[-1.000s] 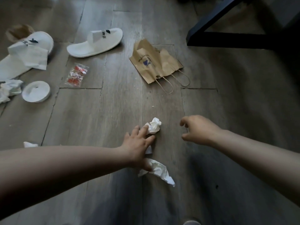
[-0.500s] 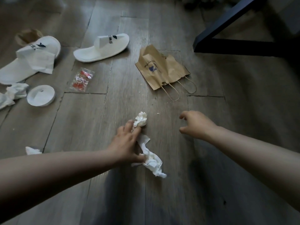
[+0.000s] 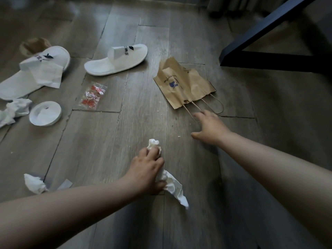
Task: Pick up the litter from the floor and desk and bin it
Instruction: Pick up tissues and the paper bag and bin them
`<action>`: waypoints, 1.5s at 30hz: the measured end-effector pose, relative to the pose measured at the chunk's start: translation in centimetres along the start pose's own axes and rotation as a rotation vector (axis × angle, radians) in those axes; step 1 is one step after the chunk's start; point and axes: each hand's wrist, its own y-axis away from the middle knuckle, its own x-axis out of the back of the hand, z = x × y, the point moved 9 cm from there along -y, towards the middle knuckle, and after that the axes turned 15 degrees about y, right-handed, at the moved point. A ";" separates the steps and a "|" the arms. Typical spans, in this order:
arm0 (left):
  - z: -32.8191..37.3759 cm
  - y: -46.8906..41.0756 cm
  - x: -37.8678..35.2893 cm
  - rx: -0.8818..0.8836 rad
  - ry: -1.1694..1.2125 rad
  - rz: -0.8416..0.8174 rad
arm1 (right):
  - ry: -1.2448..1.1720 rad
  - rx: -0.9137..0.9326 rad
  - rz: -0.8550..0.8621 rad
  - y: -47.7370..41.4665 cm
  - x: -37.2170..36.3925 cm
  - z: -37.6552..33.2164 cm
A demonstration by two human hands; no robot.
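Note:
My left hand (image 3: 146,169) is low over the wooden floor and grips crumpled white tissue. A small wad (image 3: 153,143) sticks out past its fingertips and a longer tissue (image 3: 174,189) trails from under the palm. My right hand (image 3: 208,127) reaches forward with loose fingers, its fingertips at the cord handles of a flattened brown paper bag (image 3: 181,83). It holds nothing. More litter lies to the left: a red snack wrapper (image 3: 92,96), a white cup lid (image 3: 45,113), another tissue (image 3: 35,183) and crumpled paper (image 3: 13,109).
Two white slippers (image 3: 116,60) (image 3: 34,72) lie at the far left and centre, with a brown paper cup (image 3: 34,45) behind one. A black furniture frame (image 3: 265,49) stands at the upper right.
My left hand has closed round the small tissue wad while still holding the longer one. My right hand has moved forward to the paper bag's handles. The view has shifted back slightly.

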 end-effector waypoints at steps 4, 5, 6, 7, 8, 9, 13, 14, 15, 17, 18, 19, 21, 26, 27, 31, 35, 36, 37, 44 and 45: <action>-1.3 0.1 0.2 0.008 0.043 0.017 | 0.040 0.035 -0.085 -0.3 -1.4 -0.9; -1.7 0.1 0.3 0.009 0.050 0.025 | 0.047 0.032 -0.094 0.0 -1.8 -1.0; -2.2 0.1 0.4 0.011 0.059 0.034 | 0.052 0.030 -0.087 0.6 -2.1 -1.1; -2.6 0.0 0.6 0.015 0.078 0.048 | 0.050 0.032 -0.069 1.2 -2.3 -1.3; -2.9 -0.1 0.9 0.019 0.102 0.068 | 0.041 0.032 -0.048 2.1 -2.4 -1.4; -3.3 -0.2 1.2 0.022 0.120 0.090 | 0.030 0.029 -0.035 3.0 -2.5 -1.5; -4.4 -0.5 1.9 0.032 0.166 0.138 | -0.040 -0.038 0.001 5.9 -2.5 -1.3; -4.5 -0.5 1.9 0.032 0.174 0.143 | -0.059 -0.058 0.055 6.1 -2.1 -1.1; -4.5 -0.6 2.0 0.032 0.181 0.148 | -0.052 -0.071 0.127 6.1 -1.4 -0.9; -4.4 -0.6 2.1 0.037 0.192 0.157 | -0.032 -0.122 0.216 5.5 -0.6 -0.2; -4.4 -0.7 2.1 0.046 0.201 0.160 | -0.054 -0.168 0.196 5.0 -0.6 0.4; -4.5 -0.6 2.1 0.060 0.214 0.159 | -0.097 -0.215 0.138 4.5 -1.1 1.0; -4.6 -0.6 2.1 0.077 0.234 0.159 | -0.176 -0.269 0.003 3.7 -2.6 1.7; -4.8 -0.5 2.0 0.089 0.251 0.161 | -0.277 -0.335 -0.186 2.5 -5.5 3.1; -4.7 -0.5 2.0 0.094 0.246 0.159 | -0.298 -0.351 -0.212 2.3 -5.8 3.5; -4.7 -0.5 2.1 0.108 0.237 0.151 | -0.324 -0.376 -0.274 1.7 -6.6 3.8; -4.6 -0.5 2.3 0.109 0.244 0.151 | -0.269 -0.391 -0.233 1.4 -6.6 3.4; -4.6 -0.5 2.3 0.110 0.249 0.154 | -0.259 -0.393 -0.218 1.5 -6.6 3.4; -4.6 -0.4 2.3 0.110 0.256 0.157 | -0.245 -0.395 -0.203 1.5 -6.6 3.5; -4.8 -0.5 2.3 0.091 0.274 0.183 | -0.144 -0.455 -0.171 1.5 -5.6 5.4; -4.8 -0.5 2.3 0.092 0.273 0.185 | -0.149 -0.459 -0.177 1.5 -5.6 5.4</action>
